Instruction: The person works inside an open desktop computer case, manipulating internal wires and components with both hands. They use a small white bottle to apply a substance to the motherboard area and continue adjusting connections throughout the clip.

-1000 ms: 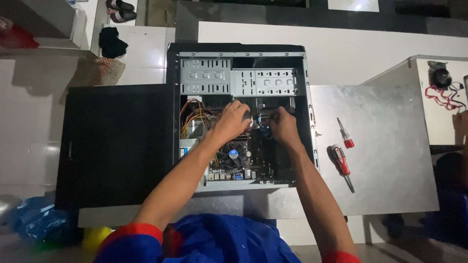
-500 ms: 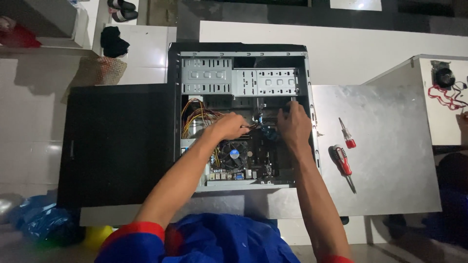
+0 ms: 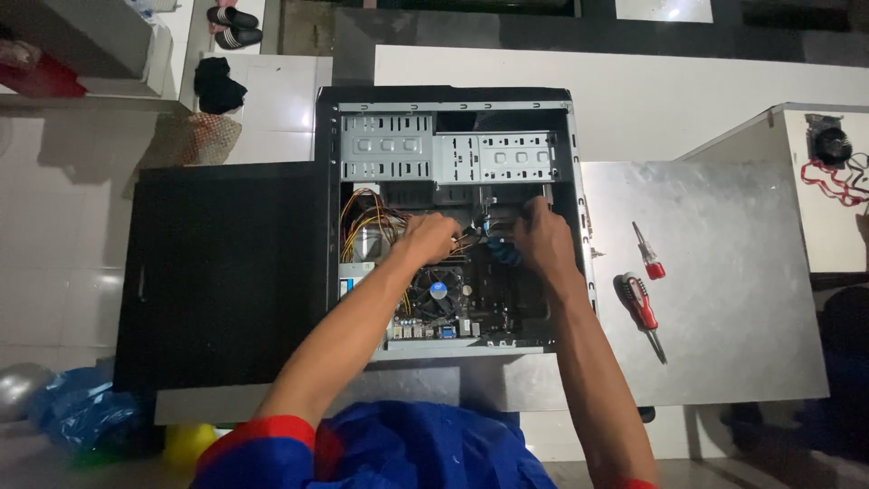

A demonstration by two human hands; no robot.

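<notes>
Since the earlier frame, the right hand [image 3: 543, 237] has shifted a little up and right inside the case [image 3: 450, 100], and the left hand [image 3: 427, 237] has stayed near the middle. The left hand is closing over the cables [image 3: 367, 217], just above the fan [image 3: 438, 292]. The right hand is pinching something dark near the case's right wall; what it is, I cannot tell. The pliers [image 3: 639, 304] and screwdriver [image 3: 648, 255] are lying right of the case, on the panel [image 3: 724, 299].

Matt bare-metal side panel [image 3: 724, 299]
</notes>
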